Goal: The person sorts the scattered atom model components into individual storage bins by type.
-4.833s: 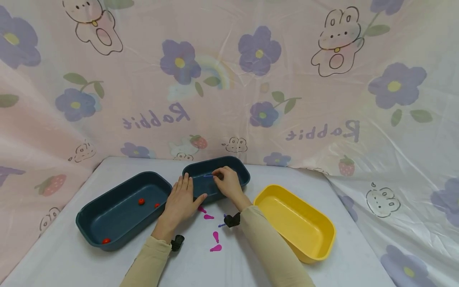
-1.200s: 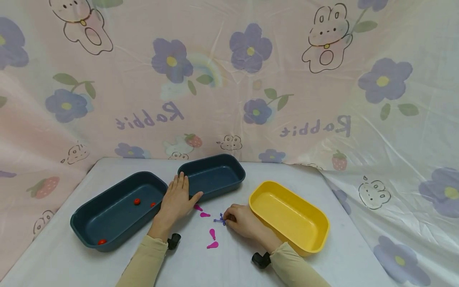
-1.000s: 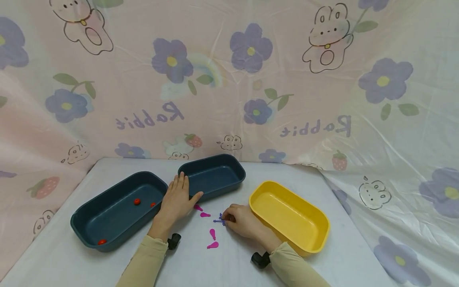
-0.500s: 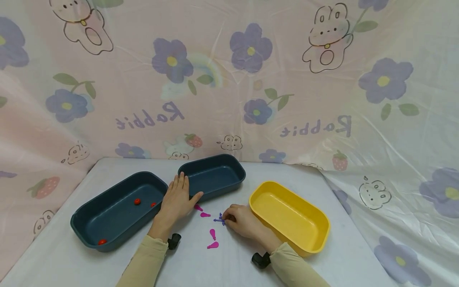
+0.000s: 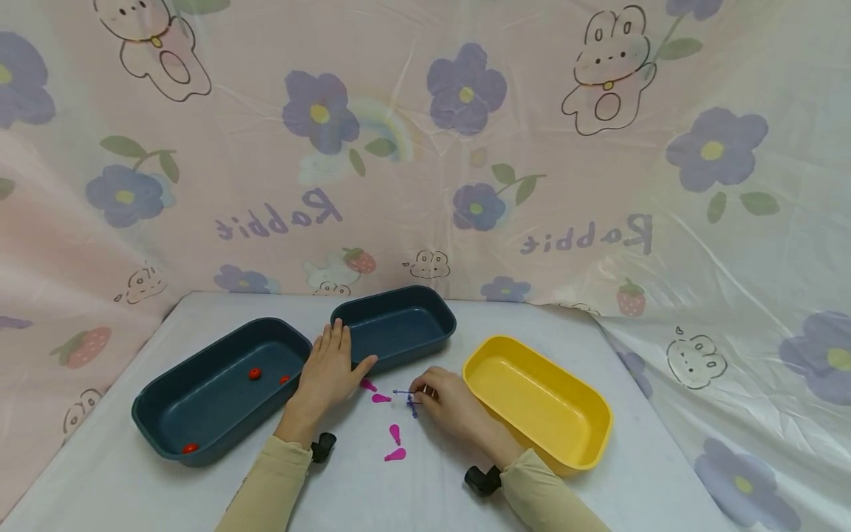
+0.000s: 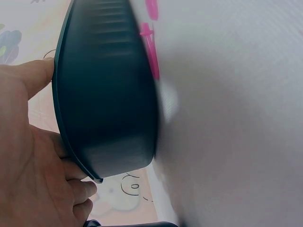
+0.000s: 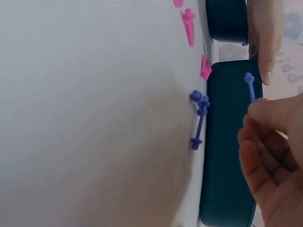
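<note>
Purple stick (image 7: 251, 90), at the far tray's (image 5: 399, 332) six o'clock, is pinched by our right hand (image 5: 453, 403); we should raise it clear of the loose purple sticks (image 7: 200, 124), left hand (image 5: 327, 373) straight-fingered against the tray.

Left hand (image 5: 328, 374) outstretched, right fingers (image 7: 270, 113) pinching

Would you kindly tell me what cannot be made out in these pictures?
- Right wrist: the gripped end of the purple stick, hidden by the right hand.
- Head: the near-left corner of the far blue tray, behind the left hand.
- Left wrist: a pink piece, cut off by the top edge.
</note>
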Action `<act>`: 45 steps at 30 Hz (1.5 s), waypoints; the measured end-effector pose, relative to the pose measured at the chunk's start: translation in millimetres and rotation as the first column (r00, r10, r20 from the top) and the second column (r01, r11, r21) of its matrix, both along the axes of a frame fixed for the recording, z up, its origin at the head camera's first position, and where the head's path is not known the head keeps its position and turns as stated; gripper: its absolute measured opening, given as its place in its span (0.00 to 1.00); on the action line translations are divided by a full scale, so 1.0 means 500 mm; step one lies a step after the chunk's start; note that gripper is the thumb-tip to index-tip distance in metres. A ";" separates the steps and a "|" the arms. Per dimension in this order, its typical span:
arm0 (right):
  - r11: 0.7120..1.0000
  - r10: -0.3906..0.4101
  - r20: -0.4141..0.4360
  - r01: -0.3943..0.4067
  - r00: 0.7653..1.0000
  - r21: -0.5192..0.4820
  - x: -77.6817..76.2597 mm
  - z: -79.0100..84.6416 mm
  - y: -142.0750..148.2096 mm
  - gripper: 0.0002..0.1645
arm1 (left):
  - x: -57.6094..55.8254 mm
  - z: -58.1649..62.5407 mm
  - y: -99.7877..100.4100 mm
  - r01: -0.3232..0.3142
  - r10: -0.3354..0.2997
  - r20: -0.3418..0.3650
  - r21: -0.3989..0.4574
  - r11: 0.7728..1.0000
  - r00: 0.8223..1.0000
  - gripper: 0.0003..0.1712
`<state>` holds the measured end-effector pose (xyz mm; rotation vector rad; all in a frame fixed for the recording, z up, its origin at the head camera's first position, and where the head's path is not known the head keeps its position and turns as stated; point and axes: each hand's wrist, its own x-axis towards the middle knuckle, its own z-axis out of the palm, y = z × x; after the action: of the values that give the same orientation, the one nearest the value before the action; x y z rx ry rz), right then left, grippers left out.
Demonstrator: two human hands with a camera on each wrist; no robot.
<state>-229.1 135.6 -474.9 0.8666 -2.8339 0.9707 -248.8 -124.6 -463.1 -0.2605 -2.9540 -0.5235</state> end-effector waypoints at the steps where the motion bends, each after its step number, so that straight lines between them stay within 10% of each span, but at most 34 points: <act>1: 1.000 0.001 -0.008 -0.001 1.000 -0.018 -0.002 0.001 -0.001 0.06 | 0.000 0.000 0.000 0.000 0.000 0.001 -0.002 1.000 1.000 0.54; 17: 0.966 -0.102 -0.222 0.044 0.970 -0.253 -0.052 0.023 -0.042 0.06 | 0.001 0.002 0.002 -0.004 0.004 -0.007 -0.003 1.000 1.000 0.54; 45: 0.980 -0.125 -0.166 0.096 0.978 -0.176 -0.203 0.054 -0.122 0.06 | 0.002 0.006 0.003 -0.004 0.004 0.010 0.001 1.000 1.000 0.54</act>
<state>-330.5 74.5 -448.0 0.7288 -2.5794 1.0422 -247.6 -123.2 -460.0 -0.2533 -2.9630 -0.5272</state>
